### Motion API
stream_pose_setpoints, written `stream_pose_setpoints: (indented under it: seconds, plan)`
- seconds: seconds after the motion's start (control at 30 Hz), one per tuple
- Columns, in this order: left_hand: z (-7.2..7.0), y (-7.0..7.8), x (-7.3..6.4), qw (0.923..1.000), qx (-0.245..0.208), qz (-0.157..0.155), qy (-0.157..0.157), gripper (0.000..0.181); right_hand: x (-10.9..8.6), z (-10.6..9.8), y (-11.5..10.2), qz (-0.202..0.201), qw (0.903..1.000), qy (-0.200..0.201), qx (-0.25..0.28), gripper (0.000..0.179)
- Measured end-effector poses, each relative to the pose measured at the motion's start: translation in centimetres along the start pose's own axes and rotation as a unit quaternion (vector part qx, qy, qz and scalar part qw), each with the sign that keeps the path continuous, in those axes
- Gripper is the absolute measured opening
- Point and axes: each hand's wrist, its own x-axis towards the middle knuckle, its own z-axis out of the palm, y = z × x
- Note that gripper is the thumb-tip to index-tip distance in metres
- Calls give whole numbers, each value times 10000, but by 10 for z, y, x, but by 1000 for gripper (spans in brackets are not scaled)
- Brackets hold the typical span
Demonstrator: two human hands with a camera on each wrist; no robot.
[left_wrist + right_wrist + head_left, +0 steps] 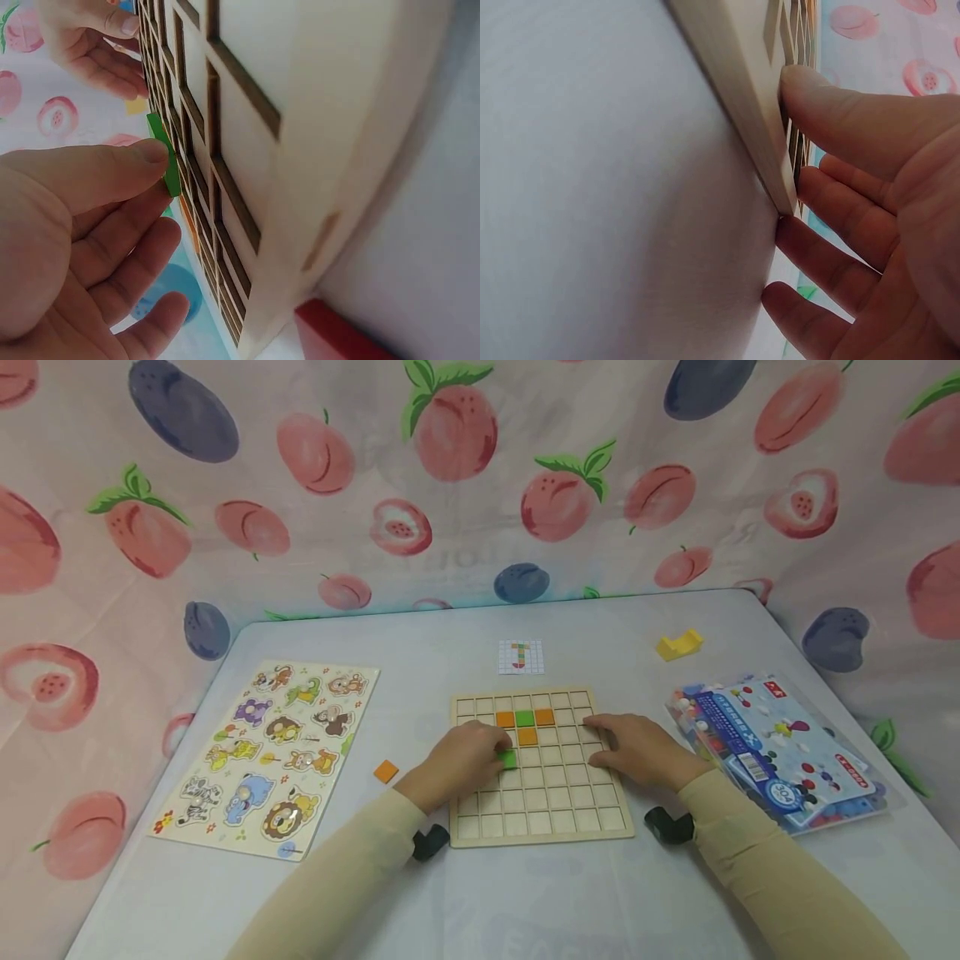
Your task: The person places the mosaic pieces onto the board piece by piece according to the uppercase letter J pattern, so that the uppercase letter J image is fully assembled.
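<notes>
A square wooden grid board (540, 841) lies on the table. Orange tiles (527, 737) and a green tile (524, 718) sit in its upper cells. My left hand (463, 760) is over the board's left part, pinching another green tile (171, 169) between thumb and fingers; the tile is tilted against the grid in the left wrist view. At the board's right edge is my right hand (637, 747), its thumb (832, 112) on the frame and its relaxed fingers touching the side. A small pattern card (534, 667) lies behind the board.
A loose orange tile (386, 771) lies left of the board, near an animal puzzle board (247, 743). A red piece (334, 330) shows by the board's edge. On the right are a packed clear box (795, 752) and a yellow piece (680, 645).
</notes>
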Motion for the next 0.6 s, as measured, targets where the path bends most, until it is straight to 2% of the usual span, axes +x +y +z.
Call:
stream_pose_setpoints:
  seconds: [0.37, 0.6]
  plan:
    - [5, 4, 10, 9999, 92, 137, -6, 21, 0, -1, 0, -34, 10000, -7, 10, 60]
    - [6, 8, 13, 9999, 65, 72, -80, 20, 1, 0, -1, 47, 10000, -37, 21, 61]
